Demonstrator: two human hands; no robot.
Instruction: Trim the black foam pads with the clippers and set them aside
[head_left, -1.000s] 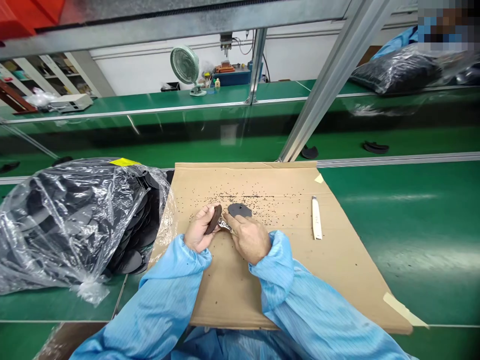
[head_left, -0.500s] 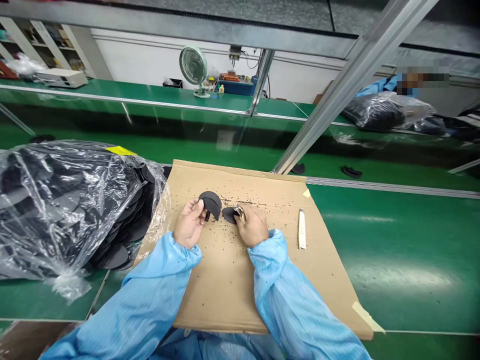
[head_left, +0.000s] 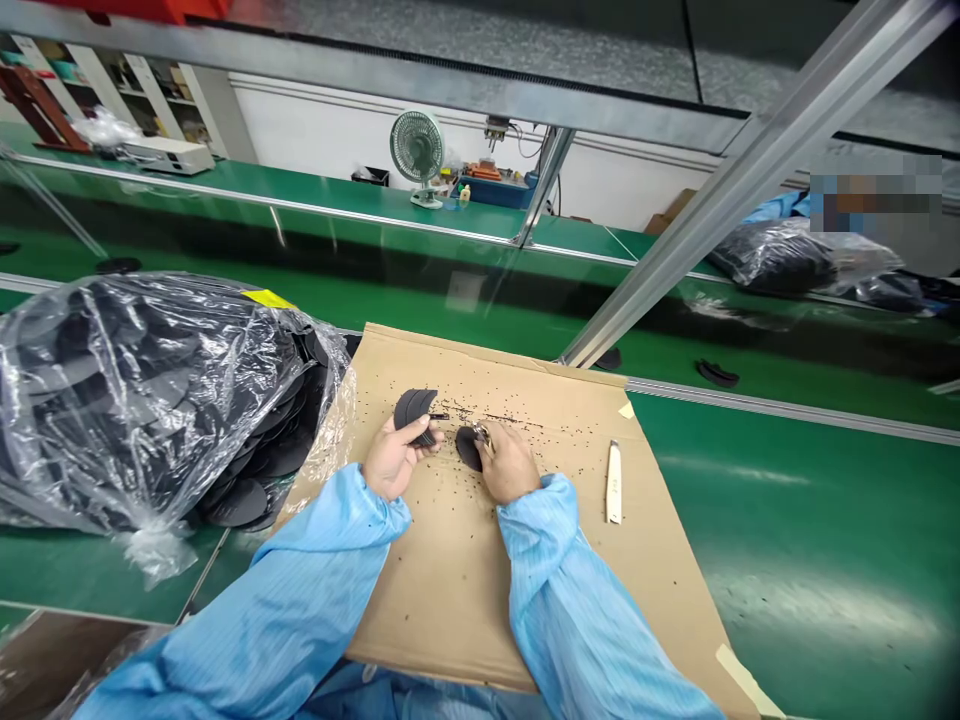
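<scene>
My left hand (head_left: 391,460) is closed on a few black crescent-shaped pads (head_left: 415,412), fanned over one another, thumb on top. A short dark strip sticks out to their right. My right hand (head_left: 510,462) is closed round a small shiny metal tool that looks like nail clippers (head_left: 482,434), mostly hidden by the fingers. Touching its fingertips is a black oval pad (head_left: 469,448); whether it is gripped or lying on the board I cannot tell. Both hands are over a cardboard sheet (head_left: 442,590) strewn with tiny black bits.
A big clear plastic bag (head_left: 142,400) full of black pads stands at the left. On the cardboard's right lies a white-handled cutter (head_left: 614,482). A metal post (head_left: 675,230) slants up behind the board, and a fan (head_left: 417,148) stands on the far green bench.
The pads in my left hand have turned and fanned out, showing more layers. The oval pad by my right hand has swung more upright. The whole view has shifted slightly.
</scene>
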